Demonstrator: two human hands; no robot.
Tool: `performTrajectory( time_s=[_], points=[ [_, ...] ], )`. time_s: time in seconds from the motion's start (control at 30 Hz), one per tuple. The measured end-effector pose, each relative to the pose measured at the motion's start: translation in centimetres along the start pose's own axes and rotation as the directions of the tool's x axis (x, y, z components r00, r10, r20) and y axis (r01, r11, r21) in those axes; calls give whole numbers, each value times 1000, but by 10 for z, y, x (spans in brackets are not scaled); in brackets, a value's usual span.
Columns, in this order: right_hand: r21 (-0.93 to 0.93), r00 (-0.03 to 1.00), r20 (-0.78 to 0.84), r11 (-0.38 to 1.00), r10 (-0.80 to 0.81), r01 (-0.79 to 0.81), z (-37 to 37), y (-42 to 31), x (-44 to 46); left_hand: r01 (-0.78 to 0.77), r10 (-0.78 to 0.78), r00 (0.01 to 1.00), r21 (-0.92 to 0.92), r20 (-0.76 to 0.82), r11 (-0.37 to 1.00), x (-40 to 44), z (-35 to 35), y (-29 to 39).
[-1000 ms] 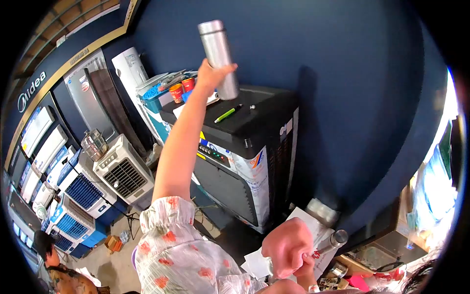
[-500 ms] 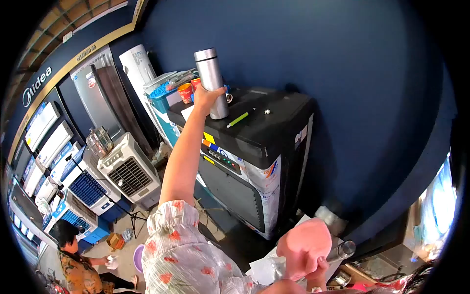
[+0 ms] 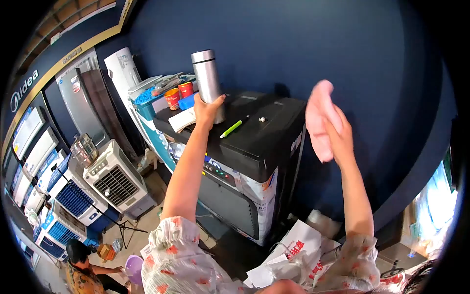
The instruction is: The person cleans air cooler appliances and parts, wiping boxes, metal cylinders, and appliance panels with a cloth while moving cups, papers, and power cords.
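Dark blue wall [image 3: 274,44] rises behind us, and white lettering on the wall panel at the left reads "Midea" [image 3: 24,90]. Characters on the gold band [image 3: 73,52] beside it are too small for us to read.

We have our left hand [image 3: 208,111] gripped around the lower part of an upright silver flask [image 3: 207,78], at the front of the black air cooler [image 3: 245,147]. We cannot tell whether its base touches the top. Just beside it lie a green pen [image 3: 231,129] and a small shiny knob [image 3: 262,119]; behind our hand are a folded white cloth [image 3: 182,120] and two red cups [image 3: 172,99].

Our right hand [image 3: 341,136], raised near the wall, has its grip closed on a pink cloth [image 3: 320,122], well apart from the flask.

Below, white bags [image 3: 299,245] carry red characters, partly hidden by folds. Lettering on the cooler's front wrap is too small to make out. At lower left, another person [image 3: 82,269] reaches to a purple basin [image 3: 133,269].
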State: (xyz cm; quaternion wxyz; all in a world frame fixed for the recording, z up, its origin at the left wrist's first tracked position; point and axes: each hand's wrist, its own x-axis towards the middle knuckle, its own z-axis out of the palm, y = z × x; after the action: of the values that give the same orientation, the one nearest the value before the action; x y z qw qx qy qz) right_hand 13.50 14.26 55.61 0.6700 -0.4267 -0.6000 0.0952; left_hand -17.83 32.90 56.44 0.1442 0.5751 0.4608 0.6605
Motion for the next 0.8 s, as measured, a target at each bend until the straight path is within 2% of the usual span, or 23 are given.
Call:
performTrajectory(
  time_s=[0.07,0.1,0.2,0.27,0.37,0.4,0.43,0.47,0.53,0.6,0.63,0.67,0.7,0.73,0.77,0.8],
  points=[
    [-64,997,21,995,-70,72,17,25,32,31,-32,999,-38,-19,999,-1,12,3],
    [-92,996,49,993,-73,78,24,39,45,-11,11,1000,-23,10,1000,5,14,-8],
    [-193,991,102,976,-83,102,36,62,78,-3,2,999,27,39,1000,5,12,-1],
    [-286,989,109,950,-97,125,42,66,95,-15,16,999,-14,45,1000,1,10,-2],
    [-422,974,213,906,72,25,59,89,120,-45,43,997,27,58,999,-1,7,1],
    [-466,914,313,880,257,-87,66,73,119,-82,81,996,48,25,995,1,8,-2],
    [-537,811,398,826,429,-173,72,58,118,-118,119,993,71,-7,990,3,10,-8],
    [-406,819,498,911,286,-72,80,86,113,-152,156,987,97,-38,984,5,11,-12],
    [-672,914,395,707,91,220,96,88,110,-293,328,915,172,-236,940,11,10,-13],
    [-616,821,386,780,421,-110,92,58,109,-411,475,781,240,-406,880,0,5,8],
    [-584,729,392,764,561,-274,89,42,109,-535,588,744,245,-318,809,-6,0,22],
    [-636,773,387,753,502,-170,91,48,111,-649,691,687,237,-226,723,-11,-2,33],
    [-684,808,388,727,443,-70,95,61,114,-630,632,775,61,-15,774,-16,3,41],
    [-726,837,393,688,380,29,98,72,116,-559,567,796,-102,210,823,-21,12,51],
    [-751,835,406,656,371,73,100,82,120,-543,481,749,6,456,839,-25,20,64],
    [-773,832,419,624,364,117,102,91,122,-616,388,656,162,647,771,-34,28,83]
  ],
)
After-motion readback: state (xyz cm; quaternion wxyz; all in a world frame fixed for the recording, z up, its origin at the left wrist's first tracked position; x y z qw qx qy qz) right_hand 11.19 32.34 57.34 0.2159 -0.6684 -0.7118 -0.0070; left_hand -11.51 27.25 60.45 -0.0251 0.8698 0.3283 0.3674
